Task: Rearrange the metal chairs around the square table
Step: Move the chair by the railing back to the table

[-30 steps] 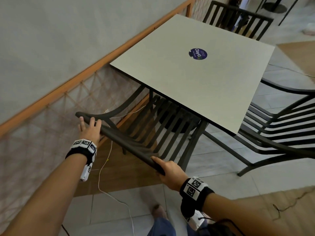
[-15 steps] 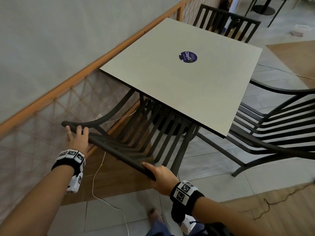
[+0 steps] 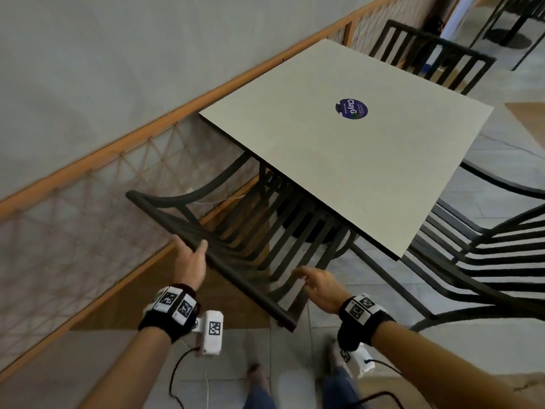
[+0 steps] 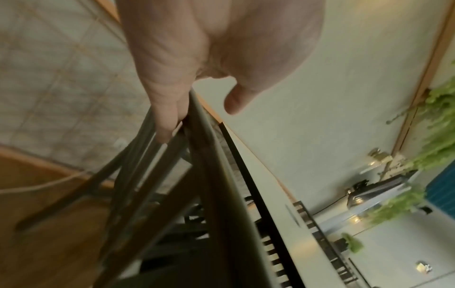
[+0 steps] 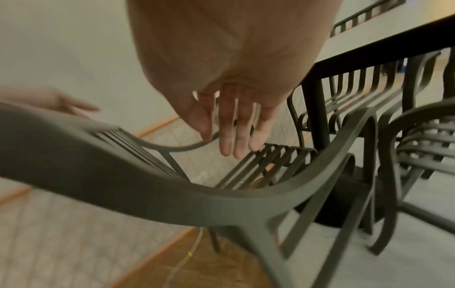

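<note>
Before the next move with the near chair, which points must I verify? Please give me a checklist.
1. Grip of left hand on the near chair, at its top rail: not ok; the fingers touch it, the thumb is apart.
2. Grip of right hand on the rail: not ok; it is open and hovers above.
3. Seat tucked under the square table: ok.
4. Gap to the right chair: cannot tell.
5. The white cable clear of the legs: cannot tell.

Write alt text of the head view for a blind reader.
A person's left hand touches the top rail of a dark metal chair tucked under a square table, while the right hand hovers open above its back. A second chair stands at the far side, a third chair at the right.
</note>
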The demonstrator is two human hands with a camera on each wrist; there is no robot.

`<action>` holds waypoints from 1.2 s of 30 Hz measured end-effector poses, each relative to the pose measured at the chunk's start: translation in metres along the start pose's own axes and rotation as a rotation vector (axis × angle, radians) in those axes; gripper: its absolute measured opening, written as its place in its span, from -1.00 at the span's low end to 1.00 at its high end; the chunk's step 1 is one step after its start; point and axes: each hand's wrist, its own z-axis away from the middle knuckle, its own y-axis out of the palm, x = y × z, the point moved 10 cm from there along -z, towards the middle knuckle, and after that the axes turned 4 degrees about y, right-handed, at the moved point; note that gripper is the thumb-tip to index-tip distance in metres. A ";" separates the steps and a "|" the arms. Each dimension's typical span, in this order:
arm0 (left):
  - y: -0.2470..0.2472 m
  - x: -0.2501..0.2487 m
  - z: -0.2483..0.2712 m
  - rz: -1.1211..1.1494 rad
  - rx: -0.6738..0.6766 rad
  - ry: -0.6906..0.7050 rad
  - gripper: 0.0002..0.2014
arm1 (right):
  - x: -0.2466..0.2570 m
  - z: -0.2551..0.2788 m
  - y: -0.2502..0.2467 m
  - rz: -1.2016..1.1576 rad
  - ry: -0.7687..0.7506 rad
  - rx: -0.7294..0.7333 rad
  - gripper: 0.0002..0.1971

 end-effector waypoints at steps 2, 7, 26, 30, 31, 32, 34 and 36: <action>0.024 0.010 0.019 0.048 0.083 -0.045 -0.06 | -0.029 -0.020 -0.008 0.239 0.002 0.035 -0.53; 0.065 0.024 0.039 0.115 0.122 -0.143 0.16 | -0.085 -0.069 0.011 0.780 -0.091 0.217 -0.44; 0.089 -0.027 -0.008 0.066 0.144 -0.141 0.15 | -0.122 -0.126 0.002 0.829 -0.225 0.305 -0.51; 0.092 -0.012 0.008 0.103 0.131 -0.170 0.14 | -0.127 -0.113 0.005 0.851 -0.241 0.296 -0.44; 0.092 -0.012 0.008 0.099 0.123 -0.169 0.13 | -0.126 -0.113 0.003 0.847 -0.244 0.299 -0.44; 0.092 -0.015 0.005 0.095 0.122 -0.174 0.12 | -0.125 -0.113 0.001 0.844 -0.233 0.313 -0.44; 0.090 -0.022 -0.002 0.085 0.112 -0.175 0.12 | -0.121 -0.117 -0.001 0.830 -0.204 0.358 -0.47; 0.084 -0.027 -0.010 0.066 0.090 -0.170 0.12 | -0.113 -0.124 0.001 0.809 -0.197 0.386 -0.51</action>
